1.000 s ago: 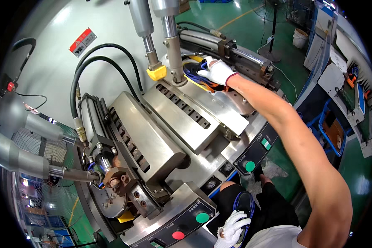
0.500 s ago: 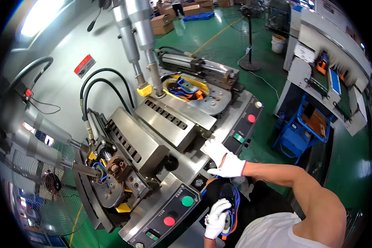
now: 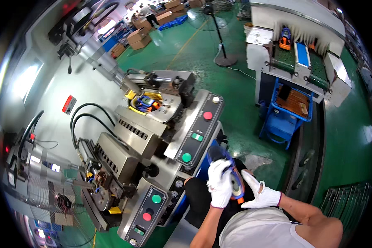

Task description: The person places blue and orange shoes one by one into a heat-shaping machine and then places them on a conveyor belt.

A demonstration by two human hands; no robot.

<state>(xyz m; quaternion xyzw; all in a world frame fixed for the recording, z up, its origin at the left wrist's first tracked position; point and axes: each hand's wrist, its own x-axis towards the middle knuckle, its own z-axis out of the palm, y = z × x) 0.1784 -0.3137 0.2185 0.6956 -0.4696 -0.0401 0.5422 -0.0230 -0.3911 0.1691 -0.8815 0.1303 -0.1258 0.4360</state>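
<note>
Both my hands wear white gloves and hold one blue shoe [image 3: 231, 173] with an orange patch in front of my body. My left hand [image 3: 219, 184] wraps over the shoe's top from the left. My right hand [image 3: 260, 194] supports it from the right and below. The shoe is low, just right of the grey metal machine [image 3: 144, 140]. Another blue and orange shoe [image 3: 146, 102] sits in the machine's far station, under a slanted steel cylinder [image 3: 107, 66].
Two slanted control panels carry red and green buttons, one near [image 3: 149, 208] and one farther [image 3: 198, 130]. A blue cart [image 3: 287, 111] and a conveyor machine [image 3: 301, 49] stand to the right on the green floor. A stand fan [image 3: 223, 37] and cardboard boxes [image 3: 140, 35] are far off.
My right hand has drawn back from the machine's far station, down past the control panel, to join my left hand on the blue shoe. The view has swung right, away from the machine.
</note>
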